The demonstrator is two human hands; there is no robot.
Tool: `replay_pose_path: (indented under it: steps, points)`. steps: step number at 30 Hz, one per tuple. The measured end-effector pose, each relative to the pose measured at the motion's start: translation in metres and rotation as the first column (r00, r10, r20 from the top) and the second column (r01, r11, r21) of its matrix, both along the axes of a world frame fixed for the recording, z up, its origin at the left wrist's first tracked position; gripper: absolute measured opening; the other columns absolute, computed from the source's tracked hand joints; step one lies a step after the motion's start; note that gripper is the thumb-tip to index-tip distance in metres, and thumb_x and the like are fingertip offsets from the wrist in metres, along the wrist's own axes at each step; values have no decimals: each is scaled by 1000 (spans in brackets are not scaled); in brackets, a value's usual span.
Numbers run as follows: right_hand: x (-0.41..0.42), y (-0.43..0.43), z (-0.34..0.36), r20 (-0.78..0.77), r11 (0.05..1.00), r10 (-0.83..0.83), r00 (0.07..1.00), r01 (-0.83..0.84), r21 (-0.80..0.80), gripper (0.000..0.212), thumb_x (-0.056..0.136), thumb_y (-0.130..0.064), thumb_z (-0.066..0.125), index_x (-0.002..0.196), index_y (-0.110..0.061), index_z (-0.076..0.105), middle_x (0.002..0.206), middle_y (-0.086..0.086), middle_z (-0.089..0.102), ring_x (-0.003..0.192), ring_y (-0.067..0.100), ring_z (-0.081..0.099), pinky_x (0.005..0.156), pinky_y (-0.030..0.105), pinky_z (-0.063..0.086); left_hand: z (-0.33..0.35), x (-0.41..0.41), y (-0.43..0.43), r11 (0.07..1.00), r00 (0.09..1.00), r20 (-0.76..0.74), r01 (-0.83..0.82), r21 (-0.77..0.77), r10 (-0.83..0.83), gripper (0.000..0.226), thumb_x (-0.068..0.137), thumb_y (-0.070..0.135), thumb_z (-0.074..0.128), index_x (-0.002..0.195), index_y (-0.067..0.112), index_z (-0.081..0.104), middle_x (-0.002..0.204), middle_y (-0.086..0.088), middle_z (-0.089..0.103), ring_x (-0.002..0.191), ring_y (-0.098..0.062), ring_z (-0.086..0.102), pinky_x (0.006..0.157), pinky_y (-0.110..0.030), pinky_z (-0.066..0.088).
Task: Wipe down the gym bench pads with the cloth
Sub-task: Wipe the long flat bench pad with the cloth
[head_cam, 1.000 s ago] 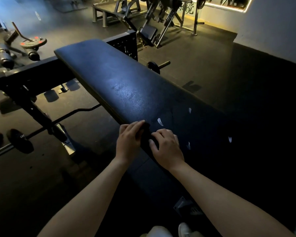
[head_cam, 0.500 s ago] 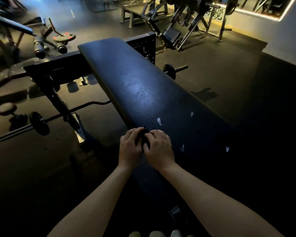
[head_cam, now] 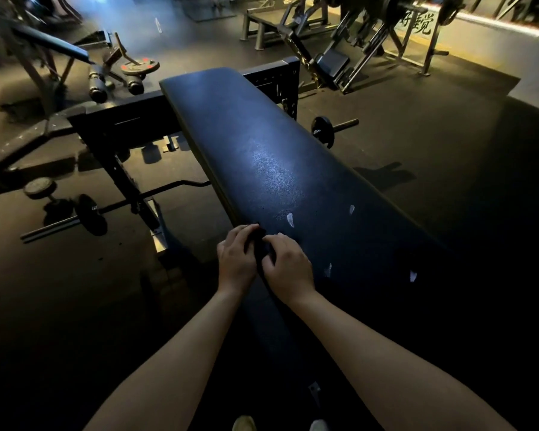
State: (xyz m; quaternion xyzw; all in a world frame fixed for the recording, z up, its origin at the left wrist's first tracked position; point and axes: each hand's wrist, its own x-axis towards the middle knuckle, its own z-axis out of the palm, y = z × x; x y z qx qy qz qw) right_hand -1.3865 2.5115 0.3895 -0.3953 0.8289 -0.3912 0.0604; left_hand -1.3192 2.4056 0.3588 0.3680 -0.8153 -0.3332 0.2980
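The bench pad [head_cam: 262, 144] ran from the upper centre of the frame down toward the lower centre, its dark upholstery catching a dull sheen near the middle. Both hands were on its near-left edge, just below frame centre. The left hand [head_cam: 235, 264] lay on the edge with its fingers [head_cam: 246, 229] curled over the top of a dark cloth [head_cam: 260, 247]. The right hand [head_cam: 290, 269] sat just beside it on the pad surface, its fingers [head_cam: 281, 239] bent inward and pinching the same cloth from the other side. The cloth showed only as a narrow dark strip between the two hands, gathered up and resting on the pad; its full extent could not be told in the dim light. Neither hand was spread flat. Several small white marks [head_cam: 290, 219] lay on the pad to the right of the hands, apart from the cloth. A barbell [head_cam: 86, 214] lay on the floor [head_cam: 433, 144] at the left of the frame, partly under the bench frame. A small loaded bar [head_cam: 324, 131] lay on the floor to the right of the pad. A weight plate with red marks [head_cam: 139, 67] sat on a stand in the upper left. Dark exercise machines [head_cam: 333, 62] stood along the upper right. The tips of two shoes [head_cam: 245, 424] showed at the bottom edge.
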Motion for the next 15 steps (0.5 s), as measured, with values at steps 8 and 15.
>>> replay_pose_path:
  steps: [8,15]
  points:
    - [-8,18,-6,-40,997,70,997,-71,-8,27,96,-20,58,120,-10,63,115,4,61,114,20,51,100,27,39,-6,25,25,995,994,-60,94,29,-92,38,99,17,56,136,26,61,134,4,58,122,-18,54,110,-37,41]
    - [-8,11,-8,-61,997,73,995,-72,19,38,97,-28,56,132,-13,58,118,4,60,120,25,49,100,38,45,21,-6,14,997,999,31,-28,76,26,37,104,16,50,141,22,57,139,1,57,125,-21,41,98,-13,20]
